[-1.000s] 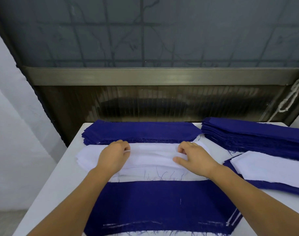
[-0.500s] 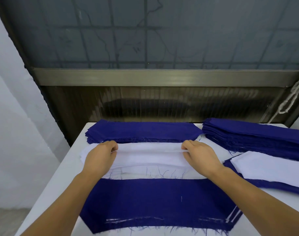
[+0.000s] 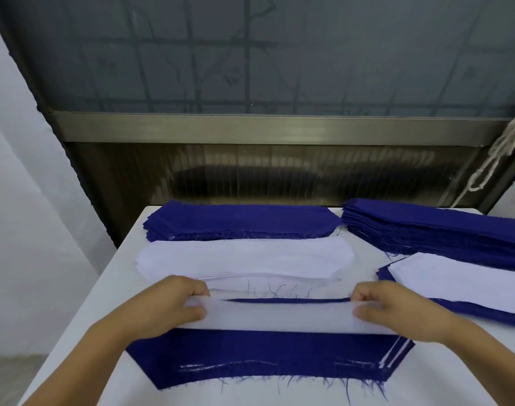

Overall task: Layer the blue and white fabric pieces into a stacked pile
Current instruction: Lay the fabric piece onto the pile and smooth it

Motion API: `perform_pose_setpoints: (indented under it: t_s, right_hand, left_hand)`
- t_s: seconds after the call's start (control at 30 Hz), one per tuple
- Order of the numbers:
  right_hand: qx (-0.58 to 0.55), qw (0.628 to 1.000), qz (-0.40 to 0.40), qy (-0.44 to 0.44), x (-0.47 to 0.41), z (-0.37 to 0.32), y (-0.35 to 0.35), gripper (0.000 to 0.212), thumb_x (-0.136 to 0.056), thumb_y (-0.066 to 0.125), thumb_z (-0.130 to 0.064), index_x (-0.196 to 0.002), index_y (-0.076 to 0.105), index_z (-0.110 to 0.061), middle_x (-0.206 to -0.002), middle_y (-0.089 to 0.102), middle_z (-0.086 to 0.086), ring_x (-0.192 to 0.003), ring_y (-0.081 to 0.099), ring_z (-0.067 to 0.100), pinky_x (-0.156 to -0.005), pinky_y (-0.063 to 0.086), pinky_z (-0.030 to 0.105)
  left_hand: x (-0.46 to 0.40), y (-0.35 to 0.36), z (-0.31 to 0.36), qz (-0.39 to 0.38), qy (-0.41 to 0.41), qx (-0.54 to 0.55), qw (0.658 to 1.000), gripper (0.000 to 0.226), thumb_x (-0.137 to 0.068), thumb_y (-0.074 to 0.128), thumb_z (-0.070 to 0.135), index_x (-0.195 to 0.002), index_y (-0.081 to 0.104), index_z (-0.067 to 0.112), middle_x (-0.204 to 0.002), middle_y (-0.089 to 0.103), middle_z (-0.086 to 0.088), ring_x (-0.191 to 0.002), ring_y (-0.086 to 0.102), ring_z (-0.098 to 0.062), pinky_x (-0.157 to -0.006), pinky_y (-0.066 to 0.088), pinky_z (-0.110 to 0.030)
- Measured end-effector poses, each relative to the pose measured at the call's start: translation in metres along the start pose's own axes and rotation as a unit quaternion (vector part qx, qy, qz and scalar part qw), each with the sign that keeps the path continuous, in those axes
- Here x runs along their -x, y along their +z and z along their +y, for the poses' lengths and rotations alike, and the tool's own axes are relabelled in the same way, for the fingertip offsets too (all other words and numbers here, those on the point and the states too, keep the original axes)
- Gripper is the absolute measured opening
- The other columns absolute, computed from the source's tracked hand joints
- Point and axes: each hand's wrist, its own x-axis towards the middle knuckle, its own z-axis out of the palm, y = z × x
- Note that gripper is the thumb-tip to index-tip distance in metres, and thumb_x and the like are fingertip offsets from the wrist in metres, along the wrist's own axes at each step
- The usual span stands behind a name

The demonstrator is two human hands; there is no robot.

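Observation:
A single white fabric piece is stretched between my hands just above the blue piece that tops the near pile. My left hand pinches its left end and my right hand pinches its right end. Behind them lies a stack of white pieces, and behind that a stack of blue pieces.
A taller blue stack sits at the back right of the white table. In front of it lies a white piece on blue ones. A dark window and metal sill rise behind the table. A cord hangs at the right.
My hands lifted one white piece off the white stack and drew it toward me, over the near blue piece. They also moved farther apart.

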Motion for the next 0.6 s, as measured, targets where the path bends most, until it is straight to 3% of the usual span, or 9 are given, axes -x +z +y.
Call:
perform_pose_setpoints:
  t_s: [0.07, 0.17, 0.23, 0.3, 0.37, 0.47, 0.6]
  right_hand:
    - [-0.01, 0.993, 0.116, -0.008, -0.004, -0.004, -0.001, 0.015, -0.095, 0.057, -0.03, -0.08, 0.059, -0.032, -0.082, 0.065, -0.009, -0.076, 0.06, 0.012, -0.073, 0.051, 0.029]
    - [0.041, 0.954, 0.281, -0.091, -0.002, -0.007, 0.003, 0.015, -0.094, 0.054, -0.023, -0.084, 0.055, -0.035, -0.085, 0.06, -0.017, -0.081, 0.056, 0.008, -0.063, 0.046, 0.02]
    - [0.125, 0.916, 0.343, -0.163, 0.004, -0.002, 0.011, 0.016, -0.091, 0.057, -0.016, -0.088, 0.055, -0.031, -0.088, 0.056, -0.022, -0.081, 0.053, 0.005, -0.067, 0.043, 0.016]
    - [0.181, 0.898, 0.34, -0.211, 0.011, 0.01, 0.027, 0.021, -0.084, 0.066, -0.006, -0.092, 0.06, -0.025, -0.095, 0.058, -0.018, -0.085, 0.052, 0.001, -0.078, 0.041, 0.016]
    - [0.219, 0.903, 0.299, -0.218, 0.016, 0.024, 0.046, 0.03, -0.071, 0.079, -0.003, -0.091, 0.066, -0.021, -0.1, 0.063, -0.013, -0.091, 0.056, 0.005, -0.085, 0.04, 0.018]
    - [0.252, 0.916, 0.238, -0.204, 0.018, 0.041, 0.068, 0.037, -0.064, 0.085, -0.006, -0.092, 0.069, -0.023, -0.103, 0.065, -0.011, -0.092, 0.062, 0.01, -0.085, 0.044, 0.02]
    - [0.225, 0.929, 0.22, -0.197, 0.02, 0.044, 0.07, 0.035, -0.067, 0.084, -0.008, -0.093, 0.068, -0.025, -0.105, 0.063, -0.015, -0.093, 0.062, 0.007, -0.084, 0.046, 0.019]
  left_hand:
    - [-0.004, -0.003, 0.006, 0.113, 0.0, -0.012, 0.994, 0.014, -0.091, 0.063, 0.029, -0.084, 0.062, 0.041, -0.087, 0.062, 0.025, -0.088, 0.055, 0.01, -0.075, 0.045, -0.006]
    - [-0.002, -0.004, 0.011, 0.268, 0.044, -0.064, 0.96, 0.022, -0.085, 0.069, 0.016, -0.08, 0.061, 0.036, -0.083, 0.059, 0.024, -0.082, 0.057, 0.0, -0.07, 0.044, -0.011]
    - [0.007, -0.002, 0.008, 0.316, 0.091, -0.11, 0.938, 0.022, -0.079, 0.074, 0.009, -0.082, 0.066, 0.029, -0.084, 0.058, 0.023, -0.076, 0.057, -0.003, -0.068, 0.041, -0.01]
    - [0.017, 0.009, 0.003, 0.302, 0.141, -0.144, 0.932, 0.02, -0.078, 0.075, 0.006, -0.082, 0.069, 0.025, -0.085, 0.061, 0.017, -0.076, 0.054, -0.002, -0.068, 0.04, -0.012]
    - [0.024, 0.03, -0.003, 0.253, 0.168, -0.162, 0.939, 0.02, -0.072, 0.074, 0.007, -0.079, 0.068, 0.025, -0.084, 0.062, 0.015, -0.076, 0.052, -0.003, -0.07, 0.041, -0.017]
    - [0.029, 0.057, -0.013, 0.194, 0.146, -0.147, 0.959, 0.03, -0.068, 0.08, 0.0, -0.077, 0.067, 0.025, -0.082, 0.06, 0.019, -0.076, 0.049, 0.002, -0.073, 0.039, -0.013]
    - [0.031, 0.061, -0.02, 0.178, 0.127, -0.12, 0.968, 0.029, -0.074, 0.073, 0.0, -0.081, 0.066, 0.027, -0.085, 0.057, 0.024, -0.079, 0.05, 0.003, -0.076, 0.041, -0.015]
